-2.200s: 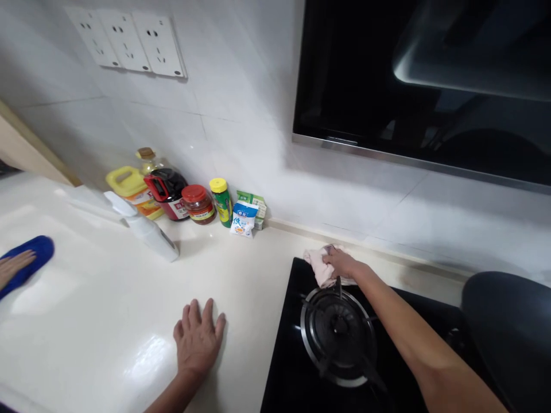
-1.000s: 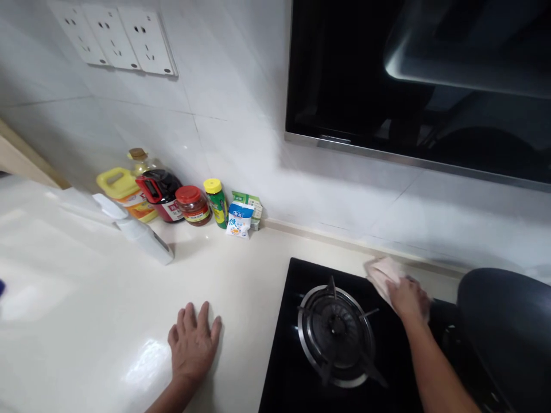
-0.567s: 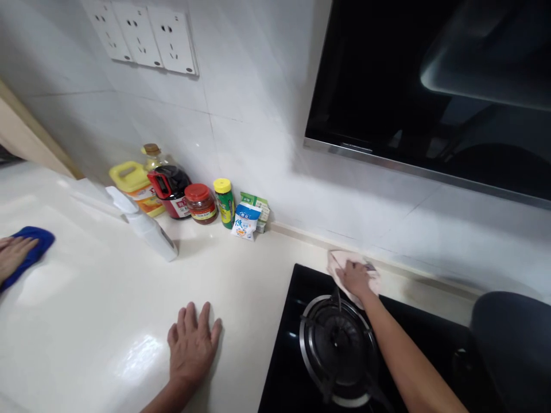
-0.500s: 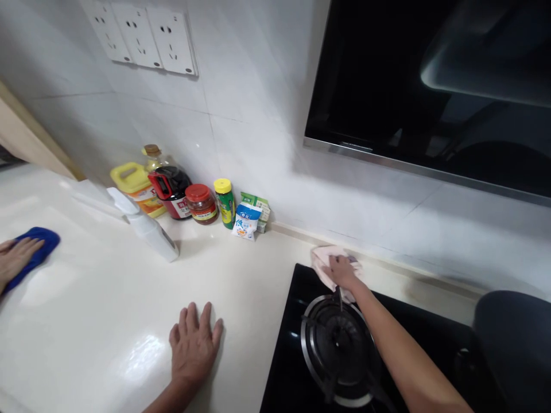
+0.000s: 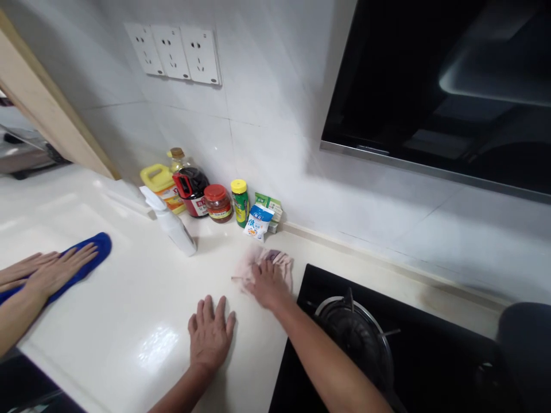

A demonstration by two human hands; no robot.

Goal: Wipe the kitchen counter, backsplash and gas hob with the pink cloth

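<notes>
My left hand (image 5: 210,335) lies flat on the white countertop (image 5: 107,367), fingers spread, holding nothing. Under my right hand (image 5: 270,284) a pale pink cloth (image 5: 282,262) with a dark patch is bunched against the counter, between the stove and the seasoning packets. My fingers are bent over it, and part of the cloth is blurred. A white spray bottle (image 5: 174,229) stands up and to the left of my left hand. Nearest the cloth is a blue-and-white packet (image 5: 259,221).
Along the wall stand a yellow jug (image 5: 159,178), a dark bottle with a red handle (image 5: 193,192), a red-lidded jar (image 5: 218,203) and a green yellow-capped container (image 5: 240,203). The black gas stove (image 5: 430,355) is at right. Another person's hands (image 5: 60,272) press a blue cloth (image 5: 101,246).
My right hand has moved left with the pink cloth, from the stove's back edge onto the countertop. The other person's blue cloth has come further right, now with two hands on it. The view has shifted.
</notes>
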